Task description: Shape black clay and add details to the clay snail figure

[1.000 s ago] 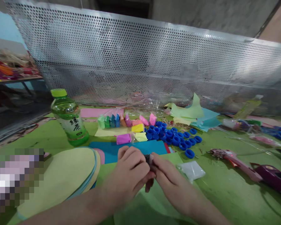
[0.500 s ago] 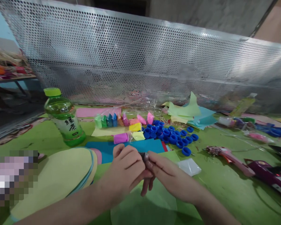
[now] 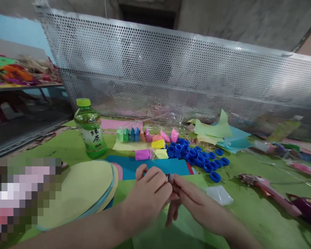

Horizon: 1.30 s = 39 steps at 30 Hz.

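Closest to me, both hands meet low and central over a pale green sheet [image 3: 171,232]. My right hand [image 3: 194,195] has its grip pinched, thumb and finger, on a small dark piece [image 3: 168,177]. My left hand [image 3: 151,188] curls over the other side, fingers bent; its tips are hidden, so I can't tell whether that grip also closes on the piece.

I'd judge the handling to be under way, not finished: the piece is up between the hands, not set down. How much is left I can't tell. Only a sliver shows, its greyish end towards my right hand; its long axis seems to run left to right, but the fingers cover too much to be sure.

Near the right hand, a white packet [image 3: 219,194] lies flat on the green surface [image 3: 248,216]; oval sheets [image 3: 82,186] lie stacked to the left. Beyond are a blue sheet [image 3: 124,166], a loose heap of blue rings [image 3: 193,162] and a magenta packet [image 3: 143,154]. Farther off, a bottle [image 3: 93,136] stands upright before a perforated metal screen [image 3: 150,62].
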### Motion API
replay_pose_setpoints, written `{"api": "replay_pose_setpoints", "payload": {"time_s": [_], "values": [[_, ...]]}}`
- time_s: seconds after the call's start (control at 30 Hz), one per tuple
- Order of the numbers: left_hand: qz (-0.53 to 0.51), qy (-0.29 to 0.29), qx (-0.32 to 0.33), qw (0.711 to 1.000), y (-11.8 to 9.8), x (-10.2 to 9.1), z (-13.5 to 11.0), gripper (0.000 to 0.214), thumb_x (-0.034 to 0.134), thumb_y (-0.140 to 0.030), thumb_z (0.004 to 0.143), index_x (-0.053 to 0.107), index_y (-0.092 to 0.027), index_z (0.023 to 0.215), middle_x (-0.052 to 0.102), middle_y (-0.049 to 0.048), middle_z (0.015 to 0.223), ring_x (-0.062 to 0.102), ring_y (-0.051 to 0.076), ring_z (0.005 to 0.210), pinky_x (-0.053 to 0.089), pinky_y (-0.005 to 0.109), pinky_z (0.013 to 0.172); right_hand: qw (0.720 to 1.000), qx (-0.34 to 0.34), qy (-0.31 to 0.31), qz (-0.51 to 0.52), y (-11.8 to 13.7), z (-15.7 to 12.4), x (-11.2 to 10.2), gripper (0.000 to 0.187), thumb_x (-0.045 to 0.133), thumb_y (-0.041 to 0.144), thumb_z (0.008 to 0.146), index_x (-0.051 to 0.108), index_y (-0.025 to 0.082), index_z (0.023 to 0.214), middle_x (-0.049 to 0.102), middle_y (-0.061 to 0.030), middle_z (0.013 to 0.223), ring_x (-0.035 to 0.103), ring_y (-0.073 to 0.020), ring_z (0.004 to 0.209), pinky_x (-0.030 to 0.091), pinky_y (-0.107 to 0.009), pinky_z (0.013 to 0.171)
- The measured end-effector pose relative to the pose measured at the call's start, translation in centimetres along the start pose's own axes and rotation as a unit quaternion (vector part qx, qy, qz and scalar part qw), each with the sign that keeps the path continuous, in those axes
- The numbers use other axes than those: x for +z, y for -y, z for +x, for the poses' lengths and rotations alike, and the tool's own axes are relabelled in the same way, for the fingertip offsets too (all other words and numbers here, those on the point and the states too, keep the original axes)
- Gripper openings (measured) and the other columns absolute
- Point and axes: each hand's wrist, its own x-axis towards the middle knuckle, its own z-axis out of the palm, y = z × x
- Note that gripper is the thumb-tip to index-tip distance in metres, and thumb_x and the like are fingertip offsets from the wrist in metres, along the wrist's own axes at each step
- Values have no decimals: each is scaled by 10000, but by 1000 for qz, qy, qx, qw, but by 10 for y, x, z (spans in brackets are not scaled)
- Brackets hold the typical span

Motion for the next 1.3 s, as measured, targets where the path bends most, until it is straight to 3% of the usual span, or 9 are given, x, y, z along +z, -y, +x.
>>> {"api": "replay_pose_setpoints", "payload": {"time_s": [0.37,0.53,0.87,1.0,1.13,1.3], "values": [[3,-6,-11,1000,-1,-4,-2,315,332,-177,931,467,-167,647,506,5,657,417,177,710,234,354,676,1000,-11,12,-10,1,1,3,162,287,286,981,344,160,897,453,-1,823,608,-124,694,493,-248,633],[3,-32,2,999,-1,-3,-2,338,328,-177,944,460,-168,633,501,5,632,430,177,734,240,356,686,999,-4,-7,-39,4,2,5,43,338,144,916,364,157,884,500,-3,808,602,-123,704,475,-212,606],[-20,-41,10,999,-4,5,-9,366,300,-180,948,468,-181,624,491,5,644,451,181,750,260,356,674,999,18,14,-44,9,-1,-5,117,372,51,776,420,151,812,566,7,804,613,-123,747,479,-162,578],[-28,-32,26,999,2,8,-14,298,343,-176,931,490,-192,672,501,0,692,451,183,790,286,353,682,998,33,8,-51,7,0,-3,166,319,64,767,465,142,764,544,22,718,604,-95,620,463,-132,492],[-58,-32,20,998,5,3,-11,293,321,-198,942,471,-200,691,489,2,701,434,178,767,282,356,688,998,12,-17,-55,9,1,1,157,347,50,743,481,127,711,561,21,707,598,-76,598,434,-98,478],[-112,25,-65,991,3,-6,3,284,341,-206,947,432,-190,679,474,-16,693,451,144,708,290,327,684,991,-27,-90,-98,11,6,0,183,408,0,757,478,111,629,523,34,631,508,-57,544,353,-118,465]]}}
